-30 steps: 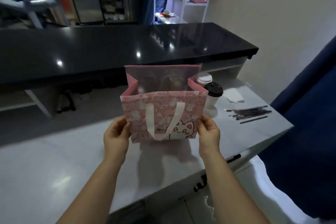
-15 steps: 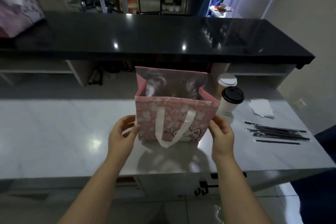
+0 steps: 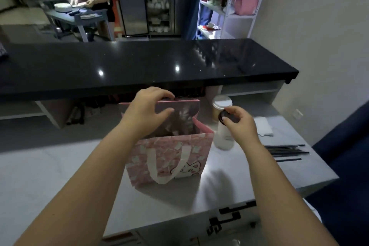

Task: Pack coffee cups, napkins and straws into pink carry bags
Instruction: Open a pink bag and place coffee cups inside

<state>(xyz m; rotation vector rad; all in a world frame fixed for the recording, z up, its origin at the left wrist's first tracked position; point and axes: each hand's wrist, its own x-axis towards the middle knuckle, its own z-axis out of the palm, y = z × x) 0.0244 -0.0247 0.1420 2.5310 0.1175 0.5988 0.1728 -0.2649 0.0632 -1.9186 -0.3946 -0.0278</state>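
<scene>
A pink carry bag (image 3: 169,158) with a white handle and a cat print stands open on the grey counter (image 3: 60,175). My left hand (image 3: 147,108) pinches the top of the bag's back wall. My right hand (image 3: 237,122) grips the black lid of a white coffee cup (image 3: 224,138) just right of the bag. A second cup with a white lid (image 3: 220,104) stands behind it. White napkins (image 3: 263,126) lie further right, and black straws (image 3: 285,151) lie near the right edge.
A black raised countertop (image 3: 139,66) runs across behind the work surface. Behind it, a person stands at a cart with plates (image 3: 63,7). A white shelf rack (image 3: 229,2) holds another pink bag. A dark blue seat (image 3: 343,166) is at the right.
Both hands left the bag's lower front corners. My left hand rose to the back wall's top edge and my right hand moved right onto the black-lidded cup.
</scene>
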